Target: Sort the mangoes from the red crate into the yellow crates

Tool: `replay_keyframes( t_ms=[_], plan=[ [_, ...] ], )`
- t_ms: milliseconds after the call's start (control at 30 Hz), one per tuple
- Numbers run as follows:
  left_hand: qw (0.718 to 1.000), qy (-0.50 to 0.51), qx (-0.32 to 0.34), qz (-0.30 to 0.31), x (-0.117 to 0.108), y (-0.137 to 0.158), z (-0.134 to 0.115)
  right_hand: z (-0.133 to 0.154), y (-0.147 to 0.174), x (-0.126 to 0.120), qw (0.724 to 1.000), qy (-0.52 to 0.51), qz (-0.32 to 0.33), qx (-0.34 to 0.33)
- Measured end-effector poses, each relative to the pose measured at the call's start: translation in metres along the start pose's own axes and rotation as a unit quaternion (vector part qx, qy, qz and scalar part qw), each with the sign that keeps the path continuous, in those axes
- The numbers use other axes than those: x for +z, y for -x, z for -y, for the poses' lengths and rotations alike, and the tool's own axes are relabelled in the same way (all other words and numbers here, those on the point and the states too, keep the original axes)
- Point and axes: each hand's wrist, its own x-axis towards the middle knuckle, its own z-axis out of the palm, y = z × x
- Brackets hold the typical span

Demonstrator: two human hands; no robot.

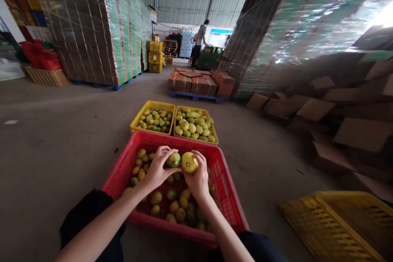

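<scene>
My left hand (161,168) is closed round a green lemon (173,159), thumb beneath and fingers on top. Right beside it, my right hand (198,174) grips a yellow lemon (189,162) whose pale, round stem end faces me. Both fruits are held close together over a large red plastic crate (181,229). Inside the crate lie loose yellow and green lemons (180,214), partly hidden by my hands and forearms.
Two yellow crates (134,127) of similar fruit stand just beyond the red one. A yellow crate (337,221) is at lower right. Cardboard boxes (316,110) lie along the right. Flattened cartons (192,84) sit on a blue pallet ahead. A person (201,37) stands farther back.
</scene>
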Motion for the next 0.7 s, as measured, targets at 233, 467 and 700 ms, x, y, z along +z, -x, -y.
replay_keyframes(
  t_ms=[233,467,700],
  plan=[
    [0.996,0.052,-0.028,-0.071,0.0010,-0.0031,0.0008,-0.0010,0.0019,0.0022,0.999,0.027,-0.015,-0.027],
    [0.998,0.012,-0.004,-0.054,-0.0041,-0.0056,-0.0057,-0.0008,0.0058,0.0051,0.999,0.040,-0.016,-0.029],
    [0.997,-0.034,0.039,-0.055,-0.0048,-0.0048,-0.0083,-0.0010,0.0041,0.0038,0.998,0.036,-0.024,-0.034]
  ],
)
